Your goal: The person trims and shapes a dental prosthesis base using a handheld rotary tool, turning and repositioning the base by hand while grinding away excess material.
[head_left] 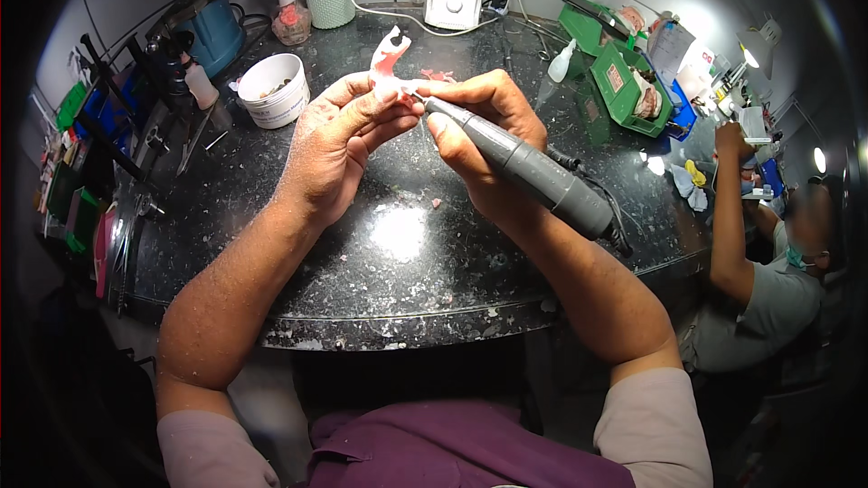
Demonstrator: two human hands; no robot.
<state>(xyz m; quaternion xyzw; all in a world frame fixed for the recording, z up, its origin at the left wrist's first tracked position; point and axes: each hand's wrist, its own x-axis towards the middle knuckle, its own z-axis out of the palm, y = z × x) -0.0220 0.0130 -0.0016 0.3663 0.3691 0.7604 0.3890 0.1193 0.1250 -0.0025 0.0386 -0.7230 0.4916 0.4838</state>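
Curved pink piece (387, 65), upright — grey handpiece (529, 165) slanting, tip near its lower end.

1. Dark printed lettering (273, 114) stands on the side of the white tub (294, 101).
2. A small pale label (616, 79), too small to read, sits on the green box (624, 107) at right.

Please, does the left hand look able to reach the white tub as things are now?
Probably yes: the white tub stands near the left hand, with nothing visible between them. But this hand holds the pink piece, so grasping would likely require freeing it.
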